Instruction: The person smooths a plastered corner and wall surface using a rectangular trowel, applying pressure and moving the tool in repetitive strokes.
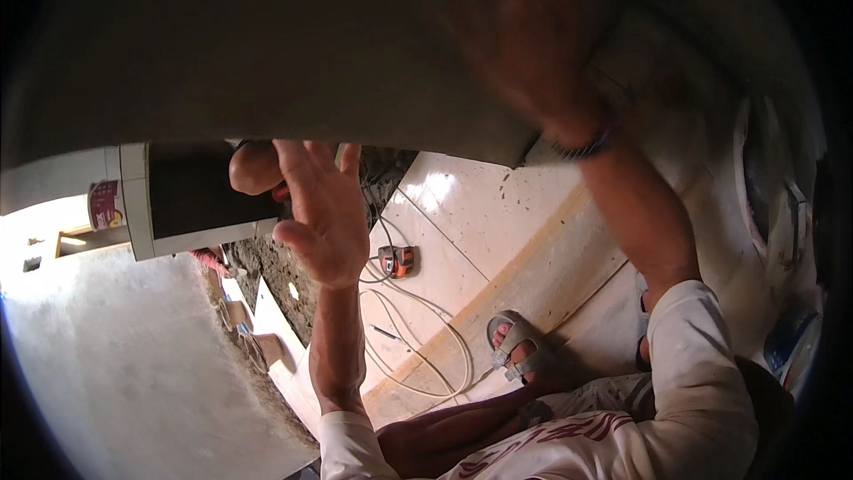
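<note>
A large dark slab (pixel 267 53), too dim to name more exactly, fills the upper part of the view. My left hand (pixel 324 213) is raised to its lower edge, palm showing and fingers stretched apart; the fingertips are cut off from sight at that edge. My right hand (pixel 524 36) reaches up across the slab's right part, a dark band round its wrist. Its fingers are blurred and lost in shadow. Just left of my left hand is a rounded skin-coloured shape (pixel 254 168), perhaps part of another person.
On the pale tiled floor (pixel 444 231) lie an orange and black tool (pixel 397 261), a looped cream cable (pixel 466 356) and a thin pen-like stick (pixel 385 333). Rough mortar (pixel 275 271) runs along the left. A purple and white container (pixel 107 204) stands farther left. My sandalled foot (pixel 515 345) is below.
</note>
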{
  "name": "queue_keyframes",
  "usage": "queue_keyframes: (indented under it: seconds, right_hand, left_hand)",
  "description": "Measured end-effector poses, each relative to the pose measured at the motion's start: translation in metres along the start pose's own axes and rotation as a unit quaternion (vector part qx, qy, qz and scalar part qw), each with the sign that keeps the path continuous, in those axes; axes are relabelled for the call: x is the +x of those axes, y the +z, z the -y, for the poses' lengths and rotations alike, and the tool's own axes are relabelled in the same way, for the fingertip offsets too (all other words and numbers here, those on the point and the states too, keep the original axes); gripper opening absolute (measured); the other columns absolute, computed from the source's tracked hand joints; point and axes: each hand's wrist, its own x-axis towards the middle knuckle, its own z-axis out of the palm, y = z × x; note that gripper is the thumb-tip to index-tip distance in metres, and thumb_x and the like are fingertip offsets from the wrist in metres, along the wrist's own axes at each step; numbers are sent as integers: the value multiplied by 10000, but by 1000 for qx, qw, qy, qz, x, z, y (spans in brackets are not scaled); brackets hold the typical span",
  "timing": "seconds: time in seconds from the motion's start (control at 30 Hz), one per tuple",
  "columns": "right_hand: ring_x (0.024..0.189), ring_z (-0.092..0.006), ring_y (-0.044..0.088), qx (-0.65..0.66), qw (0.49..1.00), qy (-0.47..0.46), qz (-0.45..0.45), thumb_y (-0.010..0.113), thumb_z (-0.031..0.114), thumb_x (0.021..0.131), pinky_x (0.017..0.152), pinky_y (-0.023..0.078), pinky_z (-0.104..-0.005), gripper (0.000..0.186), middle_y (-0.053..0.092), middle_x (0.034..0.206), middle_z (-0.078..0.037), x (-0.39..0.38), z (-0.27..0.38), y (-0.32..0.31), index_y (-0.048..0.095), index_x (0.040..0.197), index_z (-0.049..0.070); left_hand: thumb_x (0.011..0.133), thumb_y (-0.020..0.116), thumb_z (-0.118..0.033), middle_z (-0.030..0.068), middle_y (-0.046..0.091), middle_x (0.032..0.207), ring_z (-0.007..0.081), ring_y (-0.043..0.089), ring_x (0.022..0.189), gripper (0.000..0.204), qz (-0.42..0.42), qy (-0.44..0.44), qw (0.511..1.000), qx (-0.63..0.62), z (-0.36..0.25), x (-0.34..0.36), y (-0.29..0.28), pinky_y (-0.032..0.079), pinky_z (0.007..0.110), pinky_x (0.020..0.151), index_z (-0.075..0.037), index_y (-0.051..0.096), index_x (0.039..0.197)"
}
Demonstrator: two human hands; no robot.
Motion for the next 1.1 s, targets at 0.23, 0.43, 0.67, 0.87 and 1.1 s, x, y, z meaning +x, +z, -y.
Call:
queue_keyframes:
  seconds: [0.23, 0.43, 0.67, 0.87, 1.1]
  right_hand:
    - [1225, -293, 472, -135, 978, -118, 110, 631, 38, 823, 1105, 313, -475, 577, 528, 1357, -15, -133, -54, 19, 583, 1319, 330]
    - [1156, -231, 553, 53, 998, -26, -19, 639, 116, 870, 1000, 405, -441, 399, 633, 1219, -76, -29, -16, 1, 610, 1267, 138]
    - [1130, -262, 526, -67, 987, -142, 25, 683, 299, 815, 918, 447, -461, 456, 582, 1213, -9, -79, 26, 34, 614, 1265, 330]
    - [1166, -230, 563, -17, 999, -39, -18, 658, 117, 880, 996, 414, -431, 351, 592, 1321, -43, -46, -33, -7, 647, 1227, 167]
    - [1209, -284, 506, -51, 982, -172, 53, 657, 344, 833, 1022, 379, -520, 315, 589, 1190, -25, -79, 26, 31, 703, 1136, 270]
  left_hand:
    - [878, 281, -779, 33, 158, 1595, 232, 201, 1444, 915, 31, -4, 999, 10, -10, 3, 1, 218, 528, 1138, -148, 167, 1531]
    - [875, 302, -776, 39, 165, 1595, 241, 208, 1446, 937, 12, 5, 999, -30, 2, -1, -3, 205, 539, 1144, -143, 120, 1542]
    - [876, 326, -768, 28, 163, 1597, 218, 206, 1448, 935, 23, 0, 1000, -4, -4, 0, -10, 235, 536, 1136, -151, 109, 1545]
    - [874, 334, -767, 24, 185, 1590, 218, 204, 1447, 933, 26, 14, 1000, -10, -2, 3, -4, 232, 525, 1138, -151, 124, 1543]
    - [834, 356, -807, 59, 117, 1571, 217, 140, 1450, 1042, -45, 34, 992, 110, 11, -1, -6, 196, 506, 1126, -99, 65, 1541]
